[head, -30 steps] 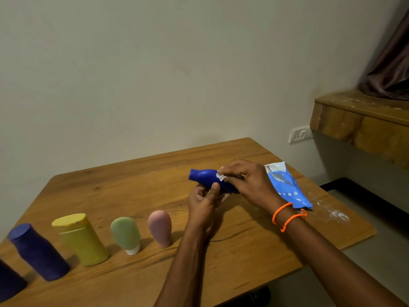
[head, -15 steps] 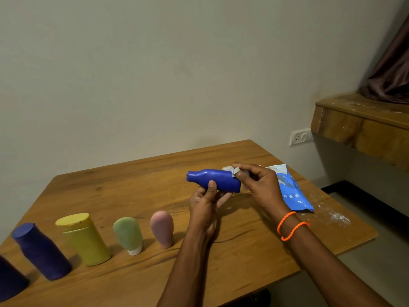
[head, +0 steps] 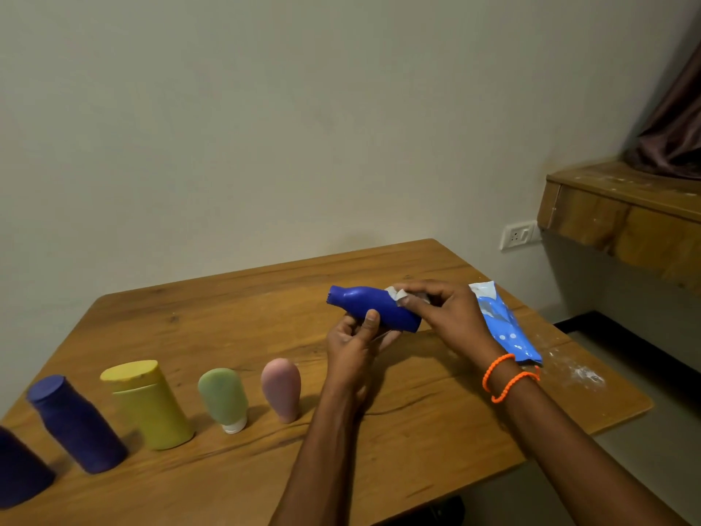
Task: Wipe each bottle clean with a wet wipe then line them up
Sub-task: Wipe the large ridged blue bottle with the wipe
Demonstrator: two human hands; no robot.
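Observation:
My left hand (head: 354, 341) grips a bright blue bottle (head: 373, 306) from below and holds it sideways above the wooden table (head: 227, 305), neck pointing left. My right hand (head: 447, 315) pinches a small white wet wipe (head: 397, 296) against the bottle's upper right side. A row of bottles stands along the table's front left: a pink one (head: 281, 389), a green one (head: 223, 398), a yellow one (head: 150, 404), a dark purple one (head: 76, 423) and another dark one (head: 19, 472) cut off by the frame edge.
A blue wet-wipe packet (head: 504, 328) lies on the table to the right of my hands. White powder marks (head: 584, 375) dot the table's right corner. A wooden ledge (head: 622, 206) juts from the wall at the right, with a wall socket (head: 519, 235) beside it.
My right hand slid the wipe along the bottle toward its base, then back up onto its upper right side. The bottle's base end has tipped slightly downward.

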